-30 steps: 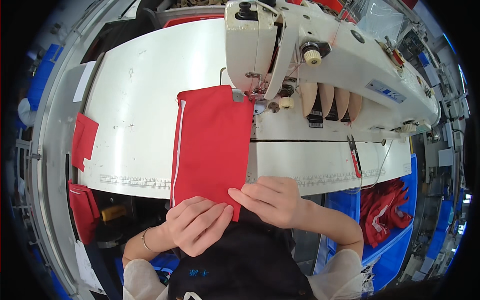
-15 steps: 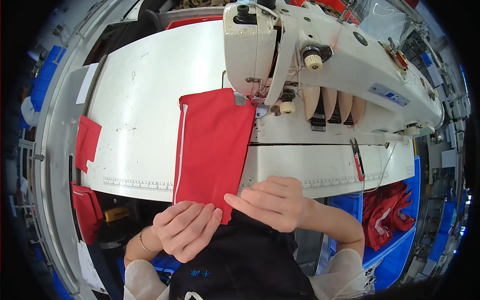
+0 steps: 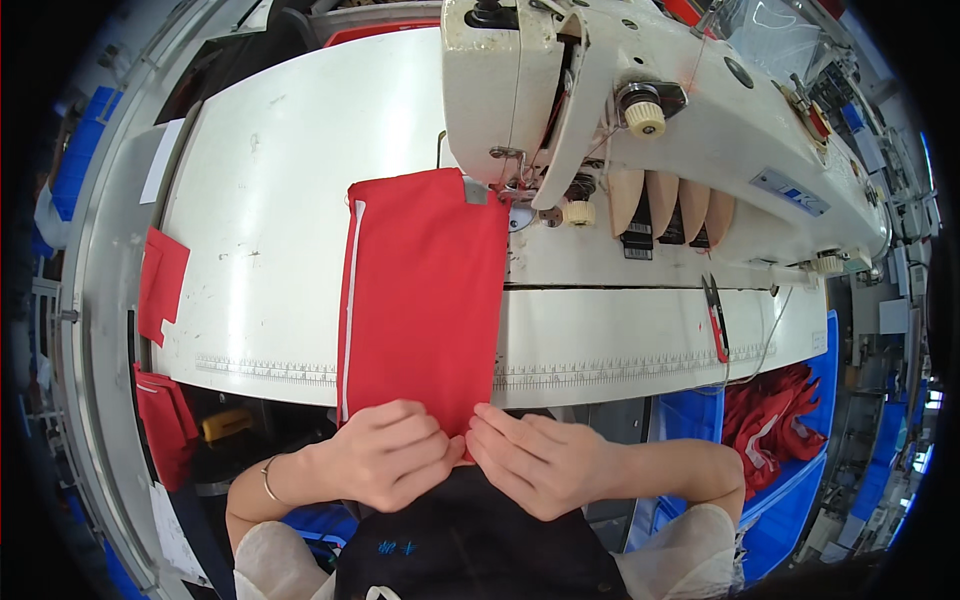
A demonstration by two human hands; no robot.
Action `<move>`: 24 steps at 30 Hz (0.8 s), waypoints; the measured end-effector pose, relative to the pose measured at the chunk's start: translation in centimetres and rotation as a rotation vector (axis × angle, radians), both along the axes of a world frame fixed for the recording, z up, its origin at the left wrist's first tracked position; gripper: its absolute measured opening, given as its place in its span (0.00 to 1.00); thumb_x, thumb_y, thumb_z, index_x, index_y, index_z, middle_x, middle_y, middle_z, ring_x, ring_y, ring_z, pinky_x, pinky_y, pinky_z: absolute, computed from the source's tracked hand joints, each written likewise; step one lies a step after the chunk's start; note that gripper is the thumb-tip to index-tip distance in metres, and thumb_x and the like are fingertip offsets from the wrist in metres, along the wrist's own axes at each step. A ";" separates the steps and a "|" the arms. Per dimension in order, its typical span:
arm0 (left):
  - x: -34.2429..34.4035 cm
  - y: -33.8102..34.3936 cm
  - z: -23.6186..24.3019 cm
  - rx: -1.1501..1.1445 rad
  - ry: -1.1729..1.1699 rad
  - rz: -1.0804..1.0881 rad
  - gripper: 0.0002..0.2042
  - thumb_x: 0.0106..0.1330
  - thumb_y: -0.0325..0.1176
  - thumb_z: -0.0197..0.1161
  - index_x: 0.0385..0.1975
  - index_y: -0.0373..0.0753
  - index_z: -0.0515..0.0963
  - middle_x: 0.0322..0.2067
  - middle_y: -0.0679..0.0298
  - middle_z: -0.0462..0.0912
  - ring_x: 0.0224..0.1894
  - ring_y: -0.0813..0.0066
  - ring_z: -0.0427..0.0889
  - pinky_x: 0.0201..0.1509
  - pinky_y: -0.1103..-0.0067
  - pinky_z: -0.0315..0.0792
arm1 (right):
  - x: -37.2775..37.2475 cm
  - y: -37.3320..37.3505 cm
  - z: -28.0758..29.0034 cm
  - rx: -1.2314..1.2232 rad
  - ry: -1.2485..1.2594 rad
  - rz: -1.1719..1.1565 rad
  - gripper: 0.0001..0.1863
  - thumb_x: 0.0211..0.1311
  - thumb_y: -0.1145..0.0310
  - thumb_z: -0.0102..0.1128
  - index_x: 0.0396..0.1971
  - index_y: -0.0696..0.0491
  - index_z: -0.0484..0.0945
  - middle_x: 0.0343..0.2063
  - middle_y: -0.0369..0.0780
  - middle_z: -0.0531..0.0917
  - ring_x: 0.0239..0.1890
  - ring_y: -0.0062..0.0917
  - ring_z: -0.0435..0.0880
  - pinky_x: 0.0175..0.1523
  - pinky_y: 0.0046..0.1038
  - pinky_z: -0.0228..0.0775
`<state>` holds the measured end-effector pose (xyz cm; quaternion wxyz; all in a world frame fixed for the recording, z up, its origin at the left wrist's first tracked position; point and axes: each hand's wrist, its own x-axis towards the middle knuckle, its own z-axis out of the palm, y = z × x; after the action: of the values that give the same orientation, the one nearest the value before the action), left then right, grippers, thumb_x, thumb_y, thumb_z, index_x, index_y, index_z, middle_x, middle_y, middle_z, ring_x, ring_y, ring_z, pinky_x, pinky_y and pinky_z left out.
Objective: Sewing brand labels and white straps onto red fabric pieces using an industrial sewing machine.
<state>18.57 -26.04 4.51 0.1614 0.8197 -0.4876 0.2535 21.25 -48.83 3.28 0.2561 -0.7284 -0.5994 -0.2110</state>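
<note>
A red fabric piece (image 3: 425, 290) with a white strip down its left side lies lengthwise from the sewing machine (image 3: 560, 120) to the table's front edge. Its far right corner is at the needle and presser foot area. My left hand (image 3: 395, 455) is closed on the near end of the cloth, fingers curled over it. Right beside it, my right hand (image 3: 535, 460) pinches the near right corner. The fingertips of both hands almost meet. What lies under the fingers is hidden.
Thread snips (image 3: 716, 318) with red handles lie right of the machine. A blue bin (image 3: 800, 500) at the lower right holds red fabric pieces (image 3: 772, 425). More red cut pieces (image 3: 163, 285) hang over the table's left edge. A ruler strip (image 3: 265, 370) runs along the white tabletop's front.
My right hand has come down and in to the cloth's near right corner, its fingers now closed. The cloth's near end has straightened, its right edge hanging more upright.
</note>
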 end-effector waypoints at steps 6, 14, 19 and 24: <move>6.1 -2.3 -2.8 -0.058 0.500 0.237 0.22 0.50 0.39 0.69 0.43 0.34 0.77 0.47 0.57 0.75 0.49 0.61 0.73 0.52 0.68 0.69 | -0.5 -1.7 -2.1 -0.366 -0.169 0.040 0.15 0.48 0.68 0.54 0.32 0.64 0.80 0.32 0.49 0.81 0.43 0.42 0.81 0.28 0.21 0.67; 11.5 -2.0 -3.7 0.042 0.424 0.268 0.27 0.50 0.45 0.68 0.47 0.32 0.75 0.50 0.55 0.74 0.54 0.59 0.71 0.59 0.64 0.65 | 1.9 -2.0 -2.1 -0.384 -0.185 0.075 0.15 0.48 0.67 0.53 0.32 0.61 0.81 0.32 0.45 0.82 0.43 0.38 0.83 0.27 0.19 0.56; 12.7 -1.4 -3.8 -0.012 0.502 0.252 0.24 0.49 0.44 0.68 0.43 0.33 0.78 0.45 0.58 0.75 0.51 0.59 0.71 0.59 0.64 0.63 | 4.4 -1.7 -1.2 -0.379 -0.196 0.064 0.17 0.46 0.65 0.53 0.32 0.62 0.81 0.32 0.45 0.82 0.42 0.38 0.82 0.36 0.26 0.69; 13.4 -1.3 -4.3 -0.093 0.464 0.230 0.21 0.49 0.43 0.69 0.38 0.33 0.79 0.42 0.58 0.74 0.50 0.58 0.71 0.58 0.64 0.64 | 7.3 -1.1 0.0 -0.438 -0.311 0.089 0.08 0.51 0.71 0.57 0.29 0.57 0.80 0.32 0.41 0.82 0.42 0.29 0.83 0.27 0.25 0.62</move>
<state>31.98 -27.36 0.22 0.2765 0.8977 -0.3290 0.0973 28.55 -49.88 3.26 0.0065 -0.6983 -0.6942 -0.1744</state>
